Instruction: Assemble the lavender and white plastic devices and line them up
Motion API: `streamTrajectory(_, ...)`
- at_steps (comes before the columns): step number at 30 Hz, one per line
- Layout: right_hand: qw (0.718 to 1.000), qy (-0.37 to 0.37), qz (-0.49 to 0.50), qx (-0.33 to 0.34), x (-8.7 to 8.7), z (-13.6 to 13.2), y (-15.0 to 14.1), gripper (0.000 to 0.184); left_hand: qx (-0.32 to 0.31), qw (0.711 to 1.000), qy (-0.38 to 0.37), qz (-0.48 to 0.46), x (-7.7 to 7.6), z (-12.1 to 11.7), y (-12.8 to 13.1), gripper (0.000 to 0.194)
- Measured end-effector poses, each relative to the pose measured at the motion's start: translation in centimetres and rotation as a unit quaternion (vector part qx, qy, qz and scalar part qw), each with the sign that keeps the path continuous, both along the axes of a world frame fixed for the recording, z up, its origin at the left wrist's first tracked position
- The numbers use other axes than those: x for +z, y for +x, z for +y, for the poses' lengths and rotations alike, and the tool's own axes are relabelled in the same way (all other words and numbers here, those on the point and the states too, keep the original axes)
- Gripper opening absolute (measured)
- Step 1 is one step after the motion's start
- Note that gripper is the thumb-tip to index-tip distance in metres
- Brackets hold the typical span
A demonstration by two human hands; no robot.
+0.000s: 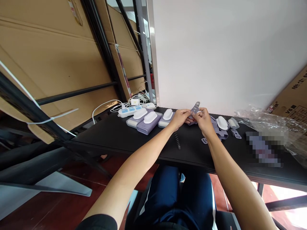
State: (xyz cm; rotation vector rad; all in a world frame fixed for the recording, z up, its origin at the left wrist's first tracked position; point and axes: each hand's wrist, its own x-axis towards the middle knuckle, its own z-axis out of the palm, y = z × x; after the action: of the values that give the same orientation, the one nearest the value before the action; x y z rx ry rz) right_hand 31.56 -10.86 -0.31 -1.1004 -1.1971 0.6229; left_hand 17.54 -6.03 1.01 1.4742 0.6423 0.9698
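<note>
Both my hands meet over the back of the black table, fingers closed around a small translucent grey plastic part [195, 108] whose narrow end points up. My left hand [180, 118] pinches it from the left and my right hand [203, 118] from the right. What kind of part it is, I cannot make out. A coil spring [177, 140] lies on the table below my left hand. Purple boxy units with white oval tops [150, 117] stand to the left. Right of my right wrist lie a purple housing piece [222, 132] and a white oval piece [222, 123].
A power strip [130, 111] with tangled white cables sits at the back left of the table [115, 134]. Small flat purple parts [236, 133] and a white cylinder [233, 123] lie to the right. Clear plastic wrap [266, 119] and a cardboard box [291, 95] are further right.
</note>
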Motion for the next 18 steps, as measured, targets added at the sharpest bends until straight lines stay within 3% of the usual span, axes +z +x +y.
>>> streamTrajectory(4,0.994,-0.036,-0.099,0.015,0.8,-0.4,1.0,0.045,-0.026,0.998,0.018,0.045,0.1,1.0,-0.7,0.018)
streamTrajectory(7,0.972,0.008,-0.233,-0.04,1.0,-0.6,1.5,0.042,-0.021,0.997,0.038,0.057,0.2,1.4,-1.1,0.02)
streamTrajectory(11,0.935,0.048,-0.342,-0.084,0.8,-0.6,1.6,0.044,-0.017,0.998,0.032,0.052,0.2,1.5,-1.2,0.023)
streamTrajectory(14,0.915,0.04,-0.383,-0.117,0.5,-0.5,1.6,0.05,-0.018,0.998,0.031,0.051,0.2,1.5,-1.1,0.023)
streamTrajectory(18,0.912,0.039,-0.387,-0.127,0.2,-0.3,1.3,0.059,-0.014,0.999,0.024,0.045,0.2,1.4,-1.0,0.021)
